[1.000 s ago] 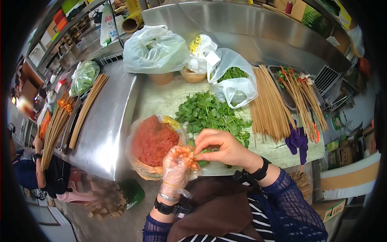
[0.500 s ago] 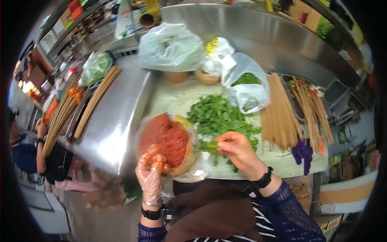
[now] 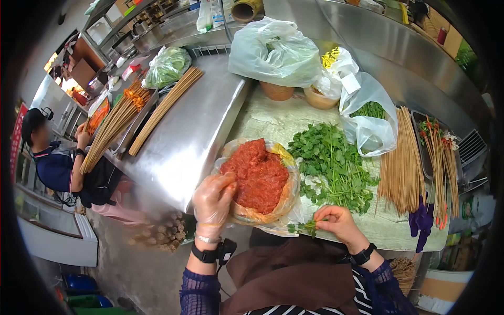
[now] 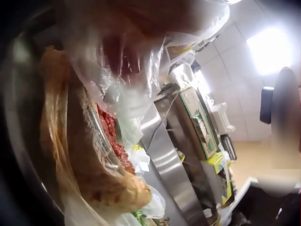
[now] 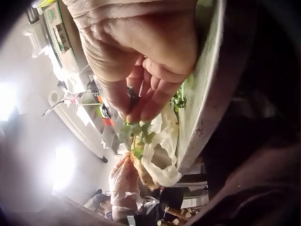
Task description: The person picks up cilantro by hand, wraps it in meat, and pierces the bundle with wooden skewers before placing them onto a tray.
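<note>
My left hand (image 3: 212, 202), in a clear plastic glove, is at the left rim of a plastic-lined bowl (image 3: 290, 195) of red minced meat (image 3: 257, 181). Its fingers bend loosely toward the meat, and nothing shows between them. In the left wrist view, the loose glove (image 4: 124, 89) hangs over the bowl's edge. Bare, my right hand (image 3: 338, 224) pinches a small cilantro sprig (image 3: 304, 227) between thumb and fingers near the table's front edge. The right wrist view shows leaves (image 5: 137, 134) poking out past the fingertips. A heap of cilantro (image 3: 336, 168) lies beyond that hand.
Bamboo skewers (image 3: 401, 163) are laid out at the right, beside a tray with more sticks and a purple glove (image 3: 421, 223). Plastic bags (image 3: 275, 52) and tubs stand at the back. Bundled skewers (image 3: 165, 110) lie left on the steel counter, near another person (image 3: 58, 157).
My hands have parted: the left moved from beside the right to the bowl's left rim. The right drew back toward the table's front edge with the cilantro. The view swung left.
</note>
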Demonstrator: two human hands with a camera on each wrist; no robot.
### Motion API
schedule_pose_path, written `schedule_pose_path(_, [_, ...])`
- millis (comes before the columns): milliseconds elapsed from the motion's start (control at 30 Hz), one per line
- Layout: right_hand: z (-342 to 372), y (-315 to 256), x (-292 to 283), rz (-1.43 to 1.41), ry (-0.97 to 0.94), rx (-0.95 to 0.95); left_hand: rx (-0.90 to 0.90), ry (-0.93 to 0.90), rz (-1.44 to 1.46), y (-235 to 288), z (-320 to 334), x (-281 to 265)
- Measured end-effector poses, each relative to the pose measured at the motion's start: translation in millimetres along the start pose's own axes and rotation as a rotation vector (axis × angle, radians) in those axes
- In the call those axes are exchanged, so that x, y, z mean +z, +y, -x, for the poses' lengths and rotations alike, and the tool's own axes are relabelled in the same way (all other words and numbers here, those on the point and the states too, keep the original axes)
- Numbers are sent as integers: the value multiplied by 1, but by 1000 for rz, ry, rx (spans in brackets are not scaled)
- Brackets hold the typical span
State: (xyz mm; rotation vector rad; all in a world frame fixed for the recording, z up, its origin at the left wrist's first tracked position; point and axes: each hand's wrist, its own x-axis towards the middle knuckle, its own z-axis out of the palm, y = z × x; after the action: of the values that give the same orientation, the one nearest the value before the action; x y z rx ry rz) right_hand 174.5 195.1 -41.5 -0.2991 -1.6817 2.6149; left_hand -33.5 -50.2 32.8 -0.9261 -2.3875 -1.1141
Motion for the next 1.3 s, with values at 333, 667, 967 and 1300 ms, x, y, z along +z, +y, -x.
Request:
schedule_pose_path(333, [0,1,-1,-40,-16,8,-34,-216,-437,10,-22,17])
schedule_pose_path(667, [0,2,-3,-55,-25,-25,-625,-75,800,-4,-12,5])
schedule_pose_path(967, [-1,0,-1,-10,-22,-34,-599,-84,1067,14,-5,20])
schedule_pose_path(1300, [-1,6,-6,-71,-62,-23,-453,59,808,30,7,38])
